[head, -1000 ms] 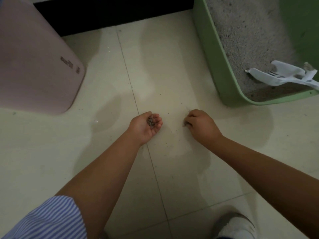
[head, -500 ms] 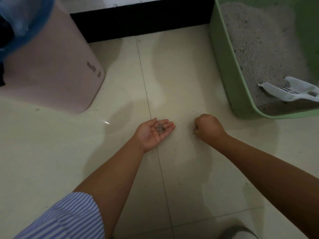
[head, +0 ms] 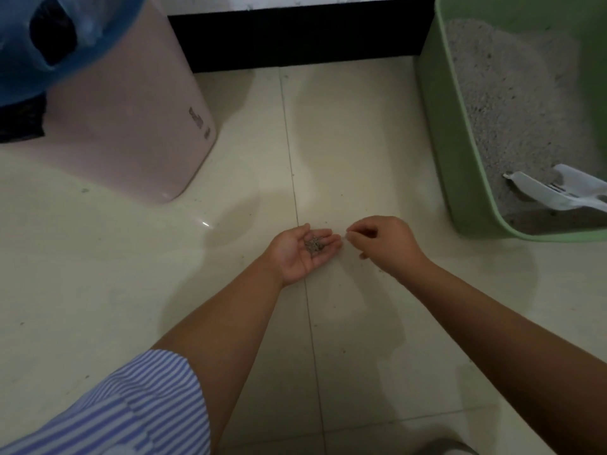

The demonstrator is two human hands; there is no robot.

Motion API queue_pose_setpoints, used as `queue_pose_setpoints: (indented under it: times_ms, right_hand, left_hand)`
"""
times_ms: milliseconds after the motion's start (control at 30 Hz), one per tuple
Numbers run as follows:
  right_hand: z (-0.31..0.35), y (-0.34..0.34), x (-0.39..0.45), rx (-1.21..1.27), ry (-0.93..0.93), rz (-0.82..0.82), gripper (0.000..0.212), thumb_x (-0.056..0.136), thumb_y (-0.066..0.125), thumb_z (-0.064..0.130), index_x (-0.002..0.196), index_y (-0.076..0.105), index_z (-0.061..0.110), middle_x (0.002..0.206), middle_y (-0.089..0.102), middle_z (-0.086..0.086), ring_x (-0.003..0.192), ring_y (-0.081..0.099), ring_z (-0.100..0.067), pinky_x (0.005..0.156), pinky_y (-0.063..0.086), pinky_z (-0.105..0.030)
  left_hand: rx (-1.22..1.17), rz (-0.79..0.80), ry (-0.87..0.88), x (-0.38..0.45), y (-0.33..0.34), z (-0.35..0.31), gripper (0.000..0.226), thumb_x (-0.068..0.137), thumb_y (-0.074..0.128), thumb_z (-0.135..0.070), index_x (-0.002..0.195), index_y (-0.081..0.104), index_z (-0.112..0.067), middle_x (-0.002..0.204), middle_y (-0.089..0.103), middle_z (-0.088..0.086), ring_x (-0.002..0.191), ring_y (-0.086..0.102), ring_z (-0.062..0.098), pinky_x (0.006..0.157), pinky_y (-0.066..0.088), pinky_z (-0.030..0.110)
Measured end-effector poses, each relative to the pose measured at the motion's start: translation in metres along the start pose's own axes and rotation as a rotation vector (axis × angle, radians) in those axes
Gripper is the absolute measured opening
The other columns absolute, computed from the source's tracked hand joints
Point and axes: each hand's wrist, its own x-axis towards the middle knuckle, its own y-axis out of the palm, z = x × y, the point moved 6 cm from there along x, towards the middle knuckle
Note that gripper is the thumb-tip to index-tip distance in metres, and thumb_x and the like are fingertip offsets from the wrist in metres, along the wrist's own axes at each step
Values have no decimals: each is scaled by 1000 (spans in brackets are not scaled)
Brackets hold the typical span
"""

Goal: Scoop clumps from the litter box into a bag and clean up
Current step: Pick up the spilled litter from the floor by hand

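My left hand (head: 300, 252) lies palm up just above the tiled floor, fingers relaxed, with a small heap of grey litter grains (head: 314, 244) on the palm. My right hand (head: 386, 244) hovers right beside its fingertips, thumb and forefinger pinched together; whatever is between them is too small to see. At the right stands the green litter box (head: 440, 133), filled with grey litter (head: 505, 93). A white scoop (head: 551, 192) lies in its near corner. A blue bag (head: 36, 37) lines the pink bin at the upper left.
The pink bin (head: 131, 119) stands on the floor at the left, close to a black skirting board (head: 295, 41). A few loose specks of litter (head: 343, 195) dot the cream tiles around my hands. My shoe (head: 440, 448) shows at the bottom edge.
My right hand has lifted off the floor and moved left to my left palm, now pinching. My left palm has opened flatter. The view has tilted up, showing the bag.
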Motion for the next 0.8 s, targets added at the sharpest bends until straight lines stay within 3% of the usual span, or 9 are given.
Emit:
queue_pose_setpoints:
  times_ms: [67, 133, 267, 333, 433, 500, 600, 800]
  right_hand:
    - [-18, -14, 3, -126, 18, -54, 18, 88, 58, 12, 97, 70, 2, 96, 71, -13, 73, 58, -18, 75, 50, -31]
    - [-38, -23, 7, -229, 37, -91, 20, 88, 56, 11, 99, 69, 2, 99, 70, -15, 77, 61, -23, 72, 45, -25]
    - [-60, -21, 13, -438, -102, -105, 31, 81, 61, 6, 111, 64, -1, 116, 61, -21, 107, 55, -36, 92, 39, -29]
    - [-56, -8, 12, -478, -241, -25, 34, 74, 67, 6, 107, 67, -2, 112, 62, -23, 103, 56, -40, 94, 42, -36]
    - [-52, 11, 5, -548, -393, 71, 27, 65, 69, 12, 88, 71, -1, 90, 66, -22, 82, 62, -40, 77, 51, -41]
    - [-51, 14, -1, -590, -440, 95, 22, 70, 60, 18, 77, 72, 0, 78, 66, -17, 70, 63, -35, 67, 53, -36]
    - [-55, 8, -9, -611, -503, 74, 35, 76, 44, 19, 63, 71, 1, 66, 66, -12, 59, 63, -30, 58, 55, -28]
    - [-70, -26, -5, -520, -375, -97, 23, 74, 57, 19, 68, 69, 0, 70, 67, -16, 65, 65, -31, 72, 37, -25]
  left_hand:
    - [-15, -3, -2, -1, 2, 1, 43, 102, 27, -21, 90, 55, 9, 89, 61, 22, 103, 54, 32, 98, 39, 39]
    - [-27, -4, 6, 0, 2, 1, 42, 102, 27, -21, 89, 55, 9, 90, 59, 22, 105, 52, 33, 99, 39, 39]
    - [-45, 3, 34, 3, 2, 2, 42, 102, 28, -21, 89, 54, 8, 90, 59, 22, 101, 54, 32, 99, 39, 39]
    - [-55, 16, 49, 4, 1, 1, 42, 102, 28, -21, 89, 55, 8, 88, 62, 22, 93, 58, 32, 87, 50, 35]
    - [-71, 33, 51, 7, -1, 1, 41, 101, 29, -21, 90, 56, 8, 73, 69, 22, 85, 60, 31, 62, 58, 32]
    - [-71, 43, 53, 8, -2, 1, 42, 101, 30, -22, 91, 56, 9, 70, 70, 21, 85, 60, 32, 61, 58, 32]
    - [-64, 54, 56, 8, -2, 0, 42, 101, 29, -22, 91, 56, 9, 70, 71, 21, 80, 64, 32, 60, 58, 32]
    - [-57, 70, 56, 8, -2, 1, 42, 102, 29, -22, 90, 56, 8, 70, 71, 20, 77, 67, 31, 61, 58, 30]
